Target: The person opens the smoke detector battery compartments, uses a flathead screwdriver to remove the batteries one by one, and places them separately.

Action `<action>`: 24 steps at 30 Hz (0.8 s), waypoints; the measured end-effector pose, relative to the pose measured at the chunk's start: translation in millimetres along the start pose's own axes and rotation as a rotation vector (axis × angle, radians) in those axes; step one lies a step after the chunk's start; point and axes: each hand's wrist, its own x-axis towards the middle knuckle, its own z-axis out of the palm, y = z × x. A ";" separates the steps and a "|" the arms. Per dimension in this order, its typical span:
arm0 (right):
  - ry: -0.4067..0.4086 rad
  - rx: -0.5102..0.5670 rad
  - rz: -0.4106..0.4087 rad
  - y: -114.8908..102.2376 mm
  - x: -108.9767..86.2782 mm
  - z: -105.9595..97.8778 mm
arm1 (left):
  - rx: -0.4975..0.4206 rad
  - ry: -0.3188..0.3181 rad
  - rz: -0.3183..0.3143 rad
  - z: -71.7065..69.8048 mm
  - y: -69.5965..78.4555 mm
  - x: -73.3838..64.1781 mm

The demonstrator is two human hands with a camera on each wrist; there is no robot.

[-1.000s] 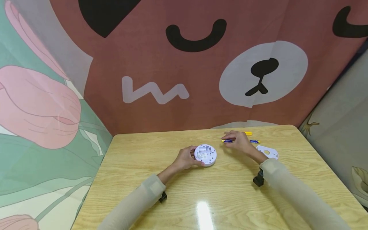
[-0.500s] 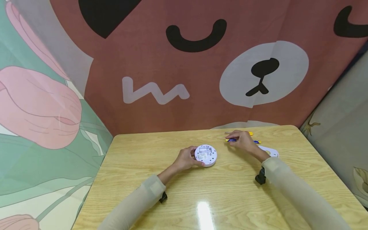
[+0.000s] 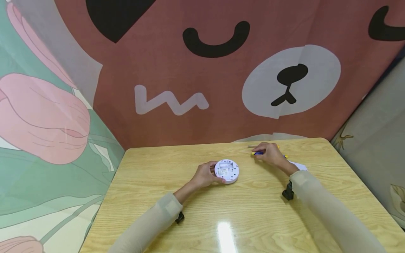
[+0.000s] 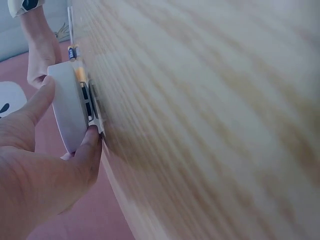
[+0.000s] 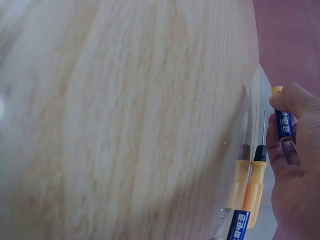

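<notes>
A round white device (image 3: 226, 171) shows its underside, with an uncovered battery compartment and a small label, in the head view. My left hand (image 3: 204, 175) grips its left rim, thumb on the near side and fingers on the far side. From the left wrist its pale side wall (image 4: 67, 107) is visible between thumb and fingers. Further right, my right hand (image 3: 271, 154) pinches a blue-and-yellow battery (image 3: 258, 153) by thumb and fingertips; its printed wrapper (image 5: 284, 124) is clear from the right wrist. Both battery slots cannot be fully made out.
Beneath the right hand lie a yellow-handled screwdriver (image 5: 255, 187) and a second blue battery (image 5: 238, 225). A white plate (image 3: 299, 166) is partly covered by the right wrist. The wooden table (image 3: 158, 165) meets a bear-printed cloth (image 3: 164, 130) at its back edge.
My right hand has shifted a little to the right with the battery pinched in it, covering more of the screwdriver, second battery and plate. The left hand and the white device have hardly moved.
</notes>
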 end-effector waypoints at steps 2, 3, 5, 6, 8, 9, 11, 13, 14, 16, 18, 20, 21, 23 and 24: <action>-0.002 -0.013 0.007 2.3 0.8 0.2 | -0.007 -0.001 -0.001 0.2 -0.1 -0.1; -0.006 -0.018 0.007 3.3 1.0 0.3 | -0.008 -0.003 -0.002 0.4 -0.1 -0.2; -0.010 -0.030 0.011 5.2 1.4 0.3 | -0.009 -0.003 0.000 0.7 -0.7 -0.1; -0.012 -0.035 0.010 6.1 1.7 0.2 | -0.008 -0.003 0.002 0.9 -1.1 0.1; -0.018 -0.042 0.010 8.1 2.1 0.3 | -0.003 -0.001 0.001 0.7 -0.7 -0.4; -0.022 -0.046 0.006 9.0 2.0 0.2 | 0.002 0.000 0.002 0.7 -0.7 -0.5; -0.029 -0.062 0.004 11.2 2.5 0.2 | 0.010 0.001 0.003 0.6 -0.6 -0.9; -0.036 -0.080 -0.011 13.1 2.7 0.2 | 0.016 0.001 0.003 0.2 0.5 -1.7; -0.041 -0.088 -0.023 13.6 2.9 -0.2 | 0.017 0.001 0.003 0.1 0.6 -1.8; -0.048 -0.100 -0.041 14.6 3.0 -0.8 | 0.014 0.000 0.002 0.0 0.8 -2.1; -0.057 -0.108 -0.055 15.8 3.1 -1.0 | 0.011 0.001 0.001 0.0 0.8 -2.0; -0.066 -0.116 -0.065 16.8 3.2 -1.4 | 0.013 0.003 -0.001 0.1 0.5 -1.8; -0.068 -0.123 -0.067 17.3 3.1 -1.2 | 0.015 0.004 -0.002 0.2 0.2 -1.6; -0.076 -0.134 -0.071 17.9 3.2 -1.2 | 0.018 0.005 -0.003 0.4 -0.2 -1.2; -0.080 -0.137 -0.071 17.7 3.2 -1.5 | 0.018 0.005 -0.003 0.5 -0.4 -1.1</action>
